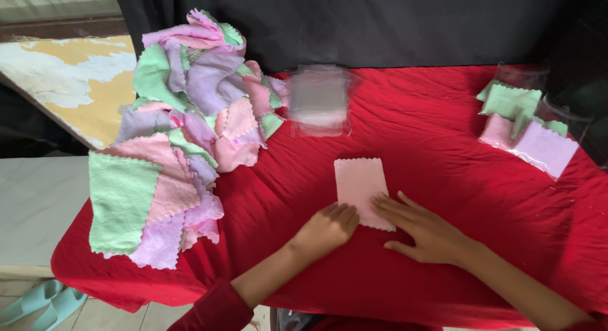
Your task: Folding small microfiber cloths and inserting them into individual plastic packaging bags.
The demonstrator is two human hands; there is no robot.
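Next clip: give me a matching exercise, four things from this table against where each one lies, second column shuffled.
Things:
1. folded pink cloth with zigzag edges
2. big heap of pink, green and lilac cloths
3. stack of clear plastic bags
4. small bundle of green, pink and lilac cloths

Places:
A. far right of the red tablecloth
B. left end of the table
C. under the fingertips of both hands
D. far middle, beside the heap

Pairs: 1-C, 2-B, 3-D, 4-A

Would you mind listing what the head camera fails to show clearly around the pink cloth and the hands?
- Clear plastic stack: blurred, contents unreadable.
- Pink cloth: near edge covered by left hand and right hand.
- Cloth pile: lower layers buried.
- Folded cloths: partly behind a clear bag.
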